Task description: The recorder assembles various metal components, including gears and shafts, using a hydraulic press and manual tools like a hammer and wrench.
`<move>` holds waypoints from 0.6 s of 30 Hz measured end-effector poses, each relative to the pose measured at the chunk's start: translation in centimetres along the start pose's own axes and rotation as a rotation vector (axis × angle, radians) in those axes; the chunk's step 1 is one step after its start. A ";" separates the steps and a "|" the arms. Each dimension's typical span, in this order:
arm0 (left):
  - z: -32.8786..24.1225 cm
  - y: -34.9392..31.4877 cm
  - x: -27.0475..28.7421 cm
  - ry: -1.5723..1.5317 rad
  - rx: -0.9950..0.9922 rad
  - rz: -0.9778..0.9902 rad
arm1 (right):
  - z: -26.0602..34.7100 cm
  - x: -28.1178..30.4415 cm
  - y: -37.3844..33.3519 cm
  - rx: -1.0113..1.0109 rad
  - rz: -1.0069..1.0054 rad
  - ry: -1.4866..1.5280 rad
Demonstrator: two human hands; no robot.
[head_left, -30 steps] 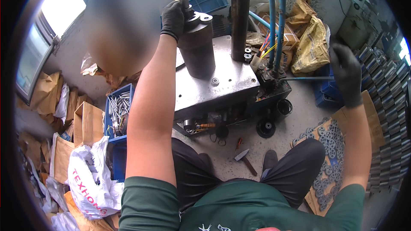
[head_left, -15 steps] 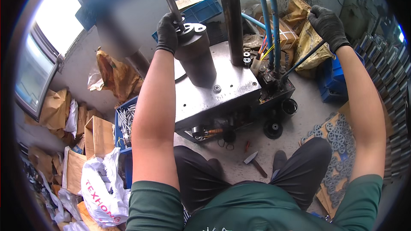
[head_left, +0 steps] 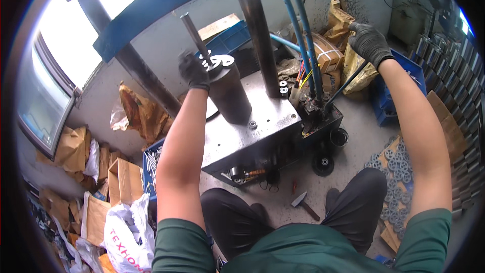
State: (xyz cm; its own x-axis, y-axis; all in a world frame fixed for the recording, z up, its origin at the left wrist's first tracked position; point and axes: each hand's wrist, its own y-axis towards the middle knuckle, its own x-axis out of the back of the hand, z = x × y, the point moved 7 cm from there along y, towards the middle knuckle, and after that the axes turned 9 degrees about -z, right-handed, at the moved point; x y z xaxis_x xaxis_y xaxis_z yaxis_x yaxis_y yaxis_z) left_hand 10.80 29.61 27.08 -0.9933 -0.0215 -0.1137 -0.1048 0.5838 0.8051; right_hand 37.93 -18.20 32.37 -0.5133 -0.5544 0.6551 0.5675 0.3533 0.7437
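A dark gloved left hand (head_left: pixel 193 71) is beside a metal rod (head_left: pixel 194 33), near small metal rings (head_left: pixel 206 56) at its foot. Motion blurs its fingers, so I cannot make out a grip. The rod stands, slightly tilted, on a thick dark cylinder (head_left: pixel 230 96), whose top also carries several pale rings (head_left: pixel 222 60). That cylinder rests on the steel table of a press (head_left: pixel 227 139). My right hand (head_left: pixel 370 44), gloved too, is wrapped round the upper end of a long dark lever (head_left: pixel 348 82), which slants down to the pump unit (head_left: pixel 316 106).
A blue crossbeam (head_left: pixel 166 7) and steel columns (head_left: pixel 257 40) frame the cylinder. Blue pipes (head_left: pixel 305 35) rise beside the pump. On the floor lie a hammer (head_left: pixel 305 205) and a flat spread of grey wheel-like parts (head_left: pixel 396 182). Boxes and a white bag (head_left: pixel 129 230) crowd the left.
My view has shifted, showing more of the blue crossbeam. The left hand has drawn slightly left from the rod. My right hand stays on the lever, which looks little changed.
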 end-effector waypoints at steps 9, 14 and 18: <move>-27.1 -7.9 4.8 -0.843 -0.188 0.538 | -1.8 -0.5 -0.9 0.117 -0.003 -0.029; -38.3 -7.1 8.2 -0.897 -0.807 1.072 | 0.4 1.2 -0.3 0.113 0.041 0.003; -35.9 -11.7 5.4 -0.990 -0.649 1.018 | -3.6 -0.2 -0.1 0.467 -0.056 -0.313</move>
State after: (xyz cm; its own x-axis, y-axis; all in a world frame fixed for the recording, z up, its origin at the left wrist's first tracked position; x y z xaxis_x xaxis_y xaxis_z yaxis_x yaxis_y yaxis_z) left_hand 4.93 -6.54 37.94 -0.2572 0.8260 0.5016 0.3047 -0.4232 0.8533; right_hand 40.32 -20.87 31.69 -0.7412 -0.3574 0.5682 0.2254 0.6648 0.7122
